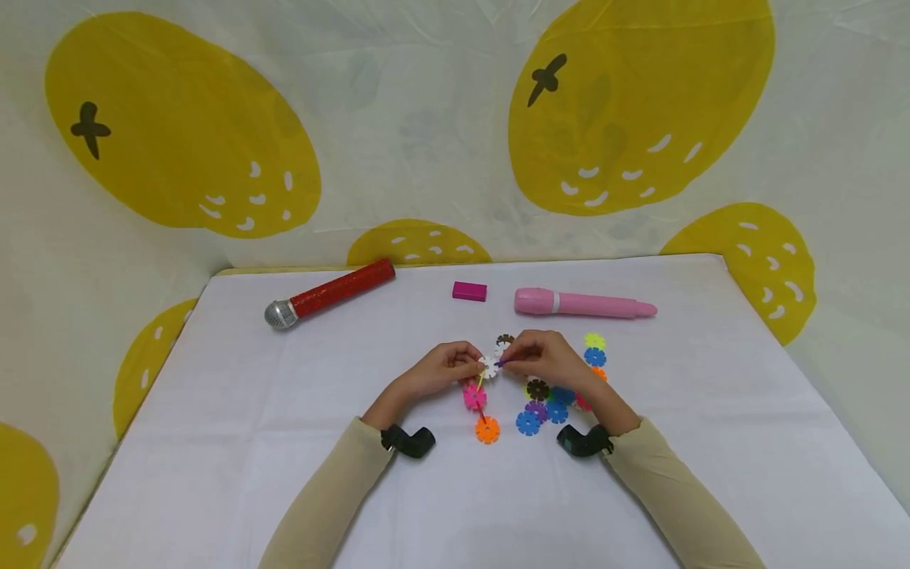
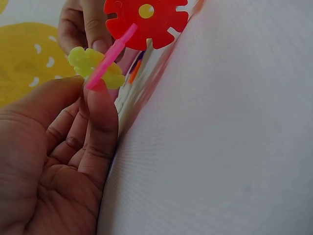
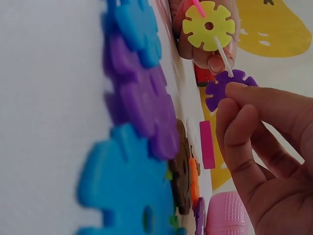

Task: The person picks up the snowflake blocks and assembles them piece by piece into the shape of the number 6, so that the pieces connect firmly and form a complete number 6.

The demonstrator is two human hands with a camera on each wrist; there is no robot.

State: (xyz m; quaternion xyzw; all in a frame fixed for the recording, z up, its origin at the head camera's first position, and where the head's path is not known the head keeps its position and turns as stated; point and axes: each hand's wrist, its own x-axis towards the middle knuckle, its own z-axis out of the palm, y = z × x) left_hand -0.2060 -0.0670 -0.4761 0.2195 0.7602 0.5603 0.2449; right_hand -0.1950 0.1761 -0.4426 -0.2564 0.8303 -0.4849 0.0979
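Above a white table (image 1: 235, 427), the left hand (image 1: 448, 367) pinches a chain of notched discs (image 1: 475, 397); the right hand (image 1: 550, 359) clamps a purple disc (image 3: 216, 94) between thumb and finger, touching the chain's white disc (image 1: 488, 367).

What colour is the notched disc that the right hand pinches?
The disc is purple; it shows best in the right wrist view.

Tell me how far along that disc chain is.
Done: the orange disc, red disc, pink disc, yellow disc and white disc look joined into one chain. In hand: the left hand holds the chain while the right hand pinches a purple disc against the white disc; whether it is fully slotted is unclear. Remaining: more discs lie on the table, seemingly available to add.
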